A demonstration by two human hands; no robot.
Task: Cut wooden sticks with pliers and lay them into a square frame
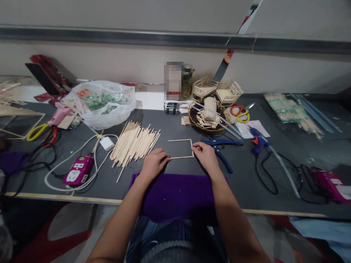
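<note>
Three thin wooden sticks lie on the dark tabletop in a three-sided frame whose gap faces left. My left hand [157,161] is closed, pinching the left end of the near stick [181,157]. At the frame's right side, the fingers of my right hand [205,155] are closed on the short cross stick [191,143]. Nobody touches the far stick [179,140]. A pile of loose wooden sticks [134,140] is spread just beyond my left hand. Blue-handled cutters [223,141] lie open to the right of my right hand.
Behind are a basket [194,126] of short stick pieces and small wooden models [229,93]. To the right lies a blue glue gun [259,140] with its cord. A purple power socket [78,171], white cable and plastic bag [109,117] are left. Purple cloth [178,193] covers the near edge.
</note>
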